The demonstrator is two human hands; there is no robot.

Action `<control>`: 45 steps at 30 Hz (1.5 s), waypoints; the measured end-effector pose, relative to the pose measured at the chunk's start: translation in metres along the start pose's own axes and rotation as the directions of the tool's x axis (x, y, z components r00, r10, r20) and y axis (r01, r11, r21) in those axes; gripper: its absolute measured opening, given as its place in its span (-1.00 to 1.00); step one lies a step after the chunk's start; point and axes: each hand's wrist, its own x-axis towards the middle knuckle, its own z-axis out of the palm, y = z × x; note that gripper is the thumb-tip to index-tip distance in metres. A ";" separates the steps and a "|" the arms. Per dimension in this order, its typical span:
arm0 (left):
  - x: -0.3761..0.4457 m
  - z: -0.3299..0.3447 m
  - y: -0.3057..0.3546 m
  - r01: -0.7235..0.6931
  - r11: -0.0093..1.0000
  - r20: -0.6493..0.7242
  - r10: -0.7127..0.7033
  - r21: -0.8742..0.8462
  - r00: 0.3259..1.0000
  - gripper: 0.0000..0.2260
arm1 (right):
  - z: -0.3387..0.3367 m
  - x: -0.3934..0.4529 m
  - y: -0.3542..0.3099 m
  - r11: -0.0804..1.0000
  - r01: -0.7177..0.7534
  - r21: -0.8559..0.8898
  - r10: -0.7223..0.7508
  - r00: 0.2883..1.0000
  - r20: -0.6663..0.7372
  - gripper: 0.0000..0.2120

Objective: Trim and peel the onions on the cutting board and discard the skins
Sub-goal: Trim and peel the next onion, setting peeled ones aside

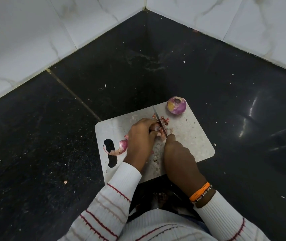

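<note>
left hand (141,136) grips one onion (156,127), right hand (178,153) one knife (158,119); second onion (176,105) on cutting board (194,136).

Black speckled counter (156,66) in a corner, white marble-patterned wall tiles (25,32)

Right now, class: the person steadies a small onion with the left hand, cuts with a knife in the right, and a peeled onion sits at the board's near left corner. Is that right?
Not quite. The head view shows the peeled onion at the cutting board's far right corner. The left hand does steady the small onion, and the right hand holds the knife.
</note>
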 end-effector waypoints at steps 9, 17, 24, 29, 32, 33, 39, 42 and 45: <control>0.003 0.000 -0.002 -0.007 0.998 0.022 0.005 0.068 1.000 -0.78 | -0.013 0.009 0.000 0.999 0.037 -0.008 -0.036 0.998 0.055 -0.72; 0.004 0.000 -0.003 -0.001 0.999 0.009 0.000 0.040 1.000 -0.80 | -0.017 0.008 0.001 0.999 0.048 -0.024 -0.045 0.993 0.107 -0.73; 0.007 0.001 -0.005 -0.018 0.998 0.019 0.017 0.067 1.000 -0.80 | -0.013 0.028 -0.003 1.000 0.010 -0.021 -0.007 0.991 0.134 -0.72; 0.009 -0.001 -0.004 -0.015 0.999 0.002 0.015 0.041 1.000 -0.79 | -0.009 0.012 0.000 0.997 0.022 -0.073 -0.016 0.997 0.080 -0.73; 0.007 0.000 -0.005 -0.060 0.996 0.008 0.059 0.073 0.998 -0.82 | -0.006 0.032 -0.001 1.000 -0.001 -0.019 0.002 0.999 0.051 -0.81; 0.005 0.001 -0.005 -0.065 0.994 0.008 0.065 0.086 0.998 -0.82 | -0.005 0.036 -0.001 1.000 -0.003 0.007 0.002 0.999 0.052 -0.82; 0.009 -0.002 0.000 0.001 0.993 0.032 -0.005 0.115 0.999 -0.73 | 0.004 0.029 0.012 0.999 0.037 -0.029 -0.035 0.997 0.067 -0.56; 0.005 0.001 -0.001 -0.011 0.988 0.073 0.000 0.153 0.997 -0.68 | 0.012 0.032 0.012 0.998 0.016 -0.053 -0.014 0.999 0.040 -0.54; 0.001 0.005 -0.002 -0.033 0.992 0.124 0.018 0.123 0.992 -0.68 | 0.021 0.032 0.014 0.998 -0.011 -0.067 0.011 1.000 0.002 -0.54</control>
